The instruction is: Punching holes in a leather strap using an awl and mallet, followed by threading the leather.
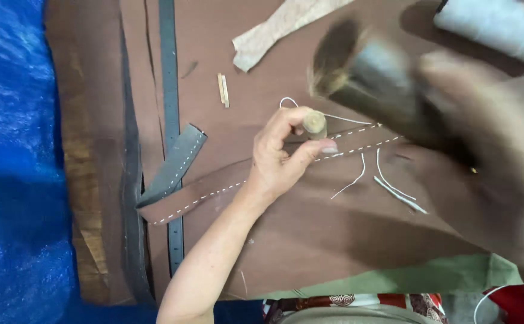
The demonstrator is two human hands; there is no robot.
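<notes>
Starting at the left edge, we see a blue plastic sheet (pixel 9 180) beside the wooden worktop (pixel 84 180), which carries a large brown leather sheet (pixel 310 234). Next come a dark grey strap (pixel 169 90) running up and down and a short grey strap piece (pixel 175 165) lying slanted across it. From there a brown leather strap (pixel 214 191) with 2 rows of white stitching runs rightward under our left hand (pixel 283 156). That hand is closed around a small wooden-handled punch (pixel 315 125), thumb and fingers pinching it upright, its tip on the strap. A small pale stick (pixel 223 90) and a pale leather scrap (pixel 280 27) lie above. White thread ends (pixel 388 180) rest just right of the hand. Our right hand (pixel 490 138), blurred, grips a dark mallet (pixel 364 75) raised above the punch. A white thread spool (pixel 502 27) sits at the top right.
</notes>
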